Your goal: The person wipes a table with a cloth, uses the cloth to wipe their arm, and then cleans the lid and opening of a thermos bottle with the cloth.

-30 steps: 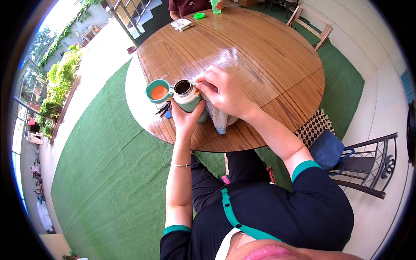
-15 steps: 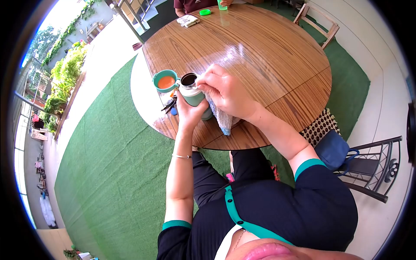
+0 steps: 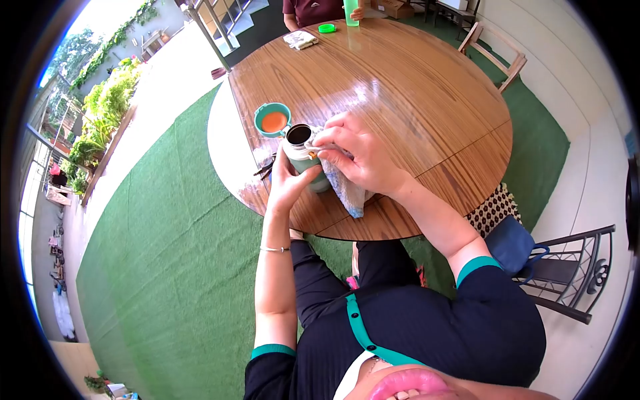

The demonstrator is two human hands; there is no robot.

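My left hand (image 3: 288, 179) is wrapped round a pale green insulated bottle (image 3: 313, 180), which stands near the table's edge with its dark mouth uncovered. The flip lid (image 3: 273, 120), teal with an orange inside, hangs open on the bottle's far left side. At the right of the rim, my right hand (image 3: 360, 148) pinches a whitish cloth (image 3: 347, 193) with blue marks. Part of that cloth touches the neck, and the rest drapes down beside the bottle. A small dark object (image 3: 265, 168) lies left of the bottle, partly hidden by my left hand.
The round wooden table (image 3: 427, 113) spreads out ahead. Across it a person in a maroon top (image 3: 320, 10) holds a green bottle (image 3: 352, 12), near a green ring-shaped lid (image 3: 327, 28) and a folded cloth (image 3: 301, 40). A metal chair (image 3: 567, 270) stands at right.
The bottle has turned a little, so its open lid has swung from the left toward the far side. My right hand stays with the cloth at the rim. The camera view has shifted slightly.
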